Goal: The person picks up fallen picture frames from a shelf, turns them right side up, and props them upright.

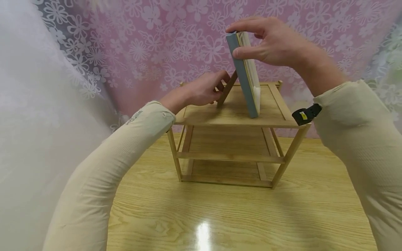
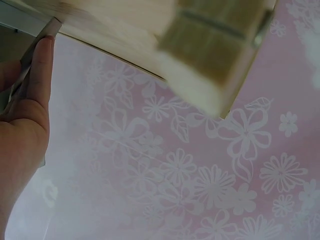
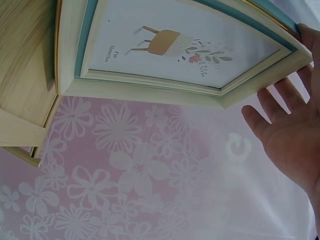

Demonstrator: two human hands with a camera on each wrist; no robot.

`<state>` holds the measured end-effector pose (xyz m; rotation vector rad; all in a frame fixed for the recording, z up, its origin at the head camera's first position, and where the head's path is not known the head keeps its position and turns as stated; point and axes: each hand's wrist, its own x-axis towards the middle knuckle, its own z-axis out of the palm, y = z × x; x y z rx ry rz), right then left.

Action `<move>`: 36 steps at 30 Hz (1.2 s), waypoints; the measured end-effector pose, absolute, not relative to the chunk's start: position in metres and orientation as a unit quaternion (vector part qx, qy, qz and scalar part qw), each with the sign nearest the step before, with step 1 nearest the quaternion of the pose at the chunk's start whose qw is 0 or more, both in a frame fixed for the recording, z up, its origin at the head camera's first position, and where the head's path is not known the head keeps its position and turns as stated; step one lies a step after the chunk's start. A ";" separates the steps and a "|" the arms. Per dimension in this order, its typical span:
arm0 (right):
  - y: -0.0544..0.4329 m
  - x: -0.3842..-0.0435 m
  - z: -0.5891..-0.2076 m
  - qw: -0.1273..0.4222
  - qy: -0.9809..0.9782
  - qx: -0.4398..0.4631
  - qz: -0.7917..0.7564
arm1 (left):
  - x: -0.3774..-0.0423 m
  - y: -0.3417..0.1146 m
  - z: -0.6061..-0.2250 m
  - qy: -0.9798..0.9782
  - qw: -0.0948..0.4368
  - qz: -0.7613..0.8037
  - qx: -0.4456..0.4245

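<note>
A picture frame (image 1: 245,80) with a blue edge stands tilted on the top shelf of a small wooden rack (image 1: 201,118). My right hand (image 1: 273,43) grips its upper end, thumb on the blue edge and a finger over the top. In the right wrist view, the picture frame (image 3: 145,95) shows a cream border and a printed chair with flowers; fingers of the right hand (image 3: 295,135) touch its edge. Behind it, my left hand (image 1: 205,89) holds the brown support leg (image 1: 228,89), also seen edge-on between left-hand fingers (image 2: 40,75) in the left wrist view.
Two lower shelves (image 1: 229,139) of the rack sit under the top one. Wood-grain flooring (image 1: 201,205) lies around it. A pink curtain (image 1: 138,52) with white flowers hangs behind, and a pale white sheet (image 1: 47,139) hangs at the left.
</note>
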<state>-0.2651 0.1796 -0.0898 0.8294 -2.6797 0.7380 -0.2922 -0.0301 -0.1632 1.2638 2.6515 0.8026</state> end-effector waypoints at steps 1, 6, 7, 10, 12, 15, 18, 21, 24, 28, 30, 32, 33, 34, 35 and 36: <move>0.179 -0.265 -0.090 0.123 -0.917 0.286 0.249 | -0.293 -0.030 -0.164 0.869 0.048 0.265 0.415; 0.178 -0.266 -0.089 0.130 -0.918 0.285 0.241 | -0.294 -0.029 -0.164 0.869 0.041 0.261 0.419; 0.178 -0.266 -0.089 0.131 -0.919 0.283 0.241 | -0.294 -0.029 -0.164 0.869 0.039 0.260 0.419; 0.177 -0.266 -0.088 0.134 -0.922 0.273 0.240 | -0.295 -0.029 -0.164 0.871 0.036 0.254 0.419; 0.176 -0.267 -0.087 0.140 -0.922 0.272 0.235 | -0.295 -0.029 -0.164 0.873 0.035 0.251 0.417; 0.174 -0.267 -0.087 0.148 -0.923 0.272 0.230 | -0.296 -0.030 -0.163 0.877 0.033 0.245 0.413; 0.172 -0.267 -0.087 0.155 -0.926 0.269 0.217 | -0.298 -0.030 -0.163 0.877 0.034 0.243 0.413; 0.170 -0.267 -0.086 0.158 -0.928 0.270 0.204 | -0.299 -0.030 -0.163 0.877 0.031 0.240 0.415; 0.167 -0.266 -0.085 0.163 -0.928 0.277 0.189 | -0.301 -0.032 -0.165 0.876 0.020 0.240 0.418; 0.165 -0.265 -0.085 0.171 -0.928 0.280 0.175 | -0.302 -0.033 -0.166 0.872 0.011 0.247 0.423; 0.165 -0.265 -0.085 0.174 -0.928 0.279 0.173 | -0.302 -0.032 -0.166 0.873 0.011 0.245 0.421; 0.166 -0.265 -0.086 0.176 -0.927 0.281 0.173 | -0.302 -0.031 -0.165 0.876 0.008 0.237 0.420; 0.167 -0.265 -0.086 0.178 -0.926 0.283 0.174 | -0.301 -0.030 -0.165 0.878 0.006 0.232 0.419; 0.168 -0.265 -0.087 0.181 -0.925 0.284 0.173 | -0.301 -0.030 -0.165 0.879 0.005 0.228 0.418; 0.169 -0.265 -0.087 0.183 -0.924 0.287 0.173 | -0.301 -0.029 -0.164 0.880 0.002 0.224 0.418; 0.171 -0.265 -0.088 0.186 -0.923 0.289 0.173 | -0.301 -0.028 -0.164 0.880 0.000 0.221 0.420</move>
